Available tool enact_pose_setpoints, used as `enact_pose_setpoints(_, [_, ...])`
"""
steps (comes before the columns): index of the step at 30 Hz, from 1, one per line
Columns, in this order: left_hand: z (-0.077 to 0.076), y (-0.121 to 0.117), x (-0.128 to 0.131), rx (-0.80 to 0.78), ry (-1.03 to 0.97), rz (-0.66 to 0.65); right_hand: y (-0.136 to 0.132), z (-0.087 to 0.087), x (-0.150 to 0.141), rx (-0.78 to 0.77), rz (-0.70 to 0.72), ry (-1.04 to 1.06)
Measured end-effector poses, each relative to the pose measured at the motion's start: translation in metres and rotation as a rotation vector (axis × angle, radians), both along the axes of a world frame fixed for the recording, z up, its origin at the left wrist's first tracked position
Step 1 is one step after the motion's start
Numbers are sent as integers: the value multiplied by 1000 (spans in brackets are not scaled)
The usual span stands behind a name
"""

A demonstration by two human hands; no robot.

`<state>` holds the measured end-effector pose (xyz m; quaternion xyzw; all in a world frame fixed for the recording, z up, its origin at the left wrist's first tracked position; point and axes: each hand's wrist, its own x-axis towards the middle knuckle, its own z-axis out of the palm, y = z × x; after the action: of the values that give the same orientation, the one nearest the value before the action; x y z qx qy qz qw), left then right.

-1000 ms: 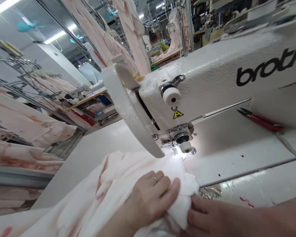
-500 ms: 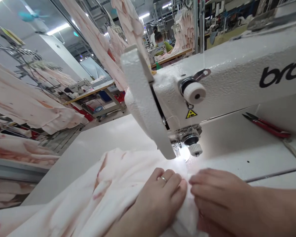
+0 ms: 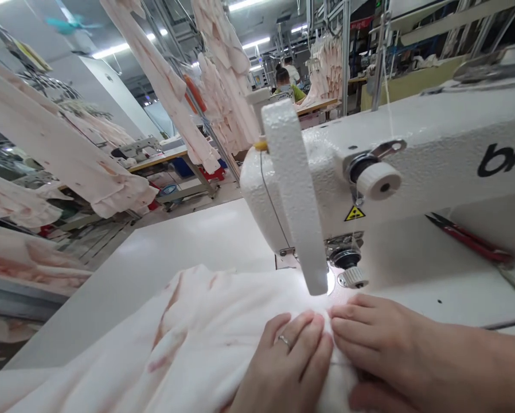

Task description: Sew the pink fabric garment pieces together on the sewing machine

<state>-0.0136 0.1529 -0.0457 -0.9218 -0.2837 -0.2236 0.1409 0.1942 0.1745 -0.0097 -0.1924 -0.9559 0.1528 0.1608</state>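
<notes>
Pale pink-white printed fabric (image 3: 214, 321) spreads over the sewing machine table (image 3: 188, 229), its upper edge by the lit needle area. On the fabric in front of the machine, my left hand (image 3: 289, 355), with a ring on one finger, has its fingers bent and pressed together on the cloth. Beside it, almost touching, my right hand (image 3: 382, 335) pinches the same cloth, its thumb lower down. Just beyond my fingertips stands the white sewing machine head (image 3: 292, 189); its needle and presser foot are hidden behind the front guard.
Red-handled thread snips (image 3: 468, 238) lie on the table under the machine arm. Pale garments (image 3: 85, 155) hang at the left, and more garments (image 3: 223, 63) hang behind the machine. A person (image 3: 285, 80) sits at another sewing station in the background.
The view has shifted, so the machine appears farther right and slightly lower. Both hands stay on the fabric, drawn closer together at the fingertips.
</notes>
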Motion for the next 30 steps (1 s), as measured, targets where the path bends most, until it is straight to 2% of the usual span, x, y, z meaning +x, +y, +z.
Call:
enact_pose_setpoints(4, [-1,10,3,-35,-83,-20,11,-4,3,26,-36,74])
enact_pose_setpoints(13, [28,28,5,-382,-1,40,29,2,4,97,-155,-37])
enact_pose_setpoints(15, [32,32,6,-416,20,70,32,3,3,136,-183,-47])
enact_pose_setpoints(20, [35,36,8,-406,45,78,34,-3,4,183,-201,-26])
enact_pose_setpoints(24, [34,30,8,-300,72,46,25,-11,8,244,-175,50])
enact_pose_setpoints(27, [30,27,8,-236,81,-6,10,-11,8,272,-71,-39])
enact_pose_setpoints(30, [26,28,6,-226,-27,-76,-5,-9,5,323,-27,-172])
